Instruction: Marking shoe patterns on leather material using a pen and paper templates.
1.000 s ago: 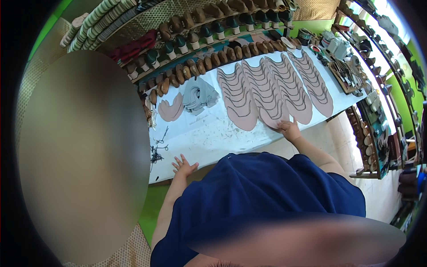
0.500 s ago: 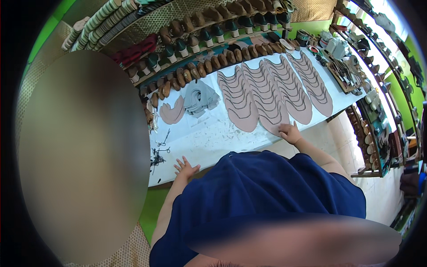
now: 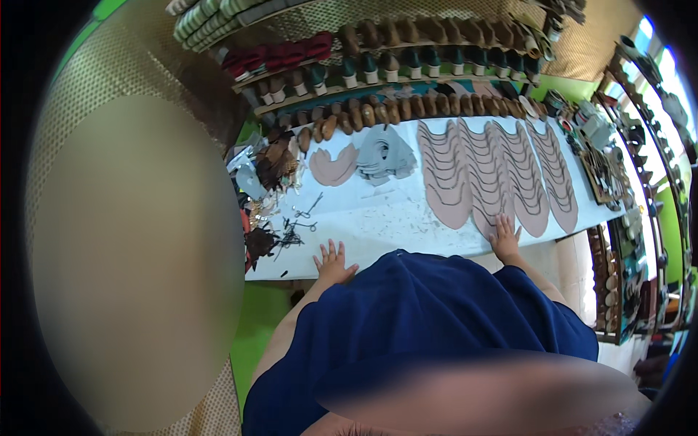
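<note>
My left hand (image 3: pixel 334 264) lies open with fingers spread at the near edge of the white-covered table (image 3: pixel 378 243). Its fingers hold nothing. Further right, my right hand (image 3: pixel 506 238) is also open. Its outstretched fingers touch the near end of the second of several overlapping columns of curved, pinkish-brown shoe pieces (image 3: pixel 449 208) with dark edges. Between and beyond my hands sits a stack of grey curved pieces (image 3: pixel 385 154). Beside that stack, on its left, are loose pinkish pieces (image 3: pixel 334 164). Dark thin-handled tools (image 3: pixel 309 211), perhaps scissors or clamps, lie beyond my left hand.
Brown shoe lasts (image 3: pixel 367 115) line the table's far side below shelves of shoes (image 3: pixel 414 64). A tray of hand tools (image 3: pixel 600 174) occupies the right end. Scraps and small parts (image 3: pixel 276 160) crowd the left end. A shoe rack (image 3: pixel 607 283) stands to the right.
The view has swung left, showing more of the table's cluttered left end. My right hand's fingers, partly curled before, are now stretched out over the shoe pieces. My left hand stays at the table edge.
</note>
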{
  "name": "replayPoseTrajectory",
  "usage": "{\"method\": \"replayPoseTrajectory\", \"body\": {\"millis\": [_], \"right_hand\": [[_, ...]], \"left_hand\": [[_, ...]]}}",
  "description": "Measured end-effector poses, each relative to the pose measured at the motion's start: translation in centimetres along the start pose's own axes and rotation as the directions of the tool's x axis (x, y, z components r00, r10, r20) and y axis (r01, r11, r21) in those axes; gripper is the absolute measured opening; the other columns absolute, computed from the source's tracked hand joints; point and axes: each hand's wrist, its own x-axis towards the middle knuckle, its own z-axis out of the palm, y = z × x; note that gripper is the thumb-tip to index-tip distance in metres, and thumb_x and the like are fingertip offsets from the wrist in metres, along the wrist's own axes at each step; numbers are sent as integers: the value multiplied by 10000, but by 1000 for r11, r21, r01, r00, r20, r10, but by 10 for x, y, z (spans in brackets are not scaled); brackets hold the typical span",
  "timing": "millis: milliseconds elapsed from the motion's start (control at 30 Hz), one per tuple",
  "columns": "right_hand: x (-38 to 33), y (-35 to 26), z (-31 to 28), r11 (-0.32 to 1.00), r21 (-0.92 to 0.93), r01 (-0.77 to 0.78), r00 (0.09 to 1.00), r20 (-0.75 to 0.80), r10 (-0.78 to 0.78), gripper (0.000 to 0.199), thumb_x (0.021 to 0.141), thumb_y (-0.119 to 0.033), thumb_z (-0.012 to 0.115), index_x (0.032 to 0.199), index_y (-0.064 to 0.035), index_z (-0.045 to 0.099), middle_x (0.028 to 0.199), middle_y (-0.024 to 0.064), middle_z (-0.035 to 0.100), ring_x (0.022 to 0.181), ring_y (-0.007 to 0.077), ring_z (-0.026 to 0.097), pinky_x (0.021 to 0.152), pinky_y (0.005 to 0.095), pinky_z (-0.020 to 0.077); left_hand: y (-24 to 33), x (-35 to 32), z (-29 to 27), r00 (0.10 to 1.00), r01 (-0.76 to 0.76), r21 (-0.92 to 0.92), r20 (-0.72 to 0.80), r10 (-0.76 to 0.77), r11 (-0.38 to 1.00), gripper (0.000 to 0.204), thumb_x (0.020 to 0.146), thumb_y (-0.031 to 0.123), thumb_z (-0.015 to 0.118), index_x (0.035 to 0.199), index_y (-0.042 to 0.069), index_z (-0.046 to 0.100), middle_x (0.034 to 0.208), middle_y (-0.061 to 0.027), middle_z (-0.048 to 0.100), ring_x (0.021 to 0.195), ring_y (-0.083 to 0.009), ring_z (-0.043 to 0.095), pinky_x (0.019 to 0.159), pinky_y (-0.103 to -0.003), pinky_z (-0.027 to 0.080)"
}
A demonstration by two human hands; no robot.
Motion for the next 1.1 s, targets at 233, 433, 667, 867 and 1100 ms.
{"method": "replayPoseTrajectory", "body": {"millis": [233,433,667,867,1100], "right_hand": [[48,-127,-3,972,-53,229,955,-183,-235,617,871,-303,635,1433,-148,431,1482,121,413,1397,300,354,1101,620,243],[103,-303,-1,773,12,635,772,-51,-634,655,933,-379,568,1500,-151,332,1569,84,309,1458,273,267,1148,645,139],[208,-455,52,615,-102,782,609,-86,-788,602,949,-271,512,1505,-135,323,1538,81,373,1424,281,341,1151,549,235],[255,-499,46,597,-134,791,609,84,-788,338,903,-233,548,1217,-155,646,1262,79,639,1226,286,559,1042,422,414],[302,-496,39,721,191,666,700,175,-692,240,824,-227,638,1030,-177,751,979,109,722,878,324,678,815,405,527]], "left_hand": [[-63,23,-28,986,-33,49,-161,40,998,908,876,628,526,1578,212,126,1644,-137,-35,1506,-367,-52,1141,-644,-38],[-81,34,-37,945,-154,40,-285,159,987,851,866,455,560,1551,101,199,1635,-136,112,1509,-321,90,1158,-623,23],[-91,42,-35,945,-194,-57,-278,171,979,826,871,439,555,1542,87,227,1629,-141,140,1504,-328,115,1154,-631,15],[-99,49,-29,941,-219,-86,-281,188,972,826,863,437,551,1539,83,235,1622,-130,176,1497,-331,150,1149,-642,13],[-100,49,-33,952,-209,-78,-243,185,975,816,876,453,538,1549,114,225,1634,-88,150,1507,-278,130,1159,-629,2]]}}
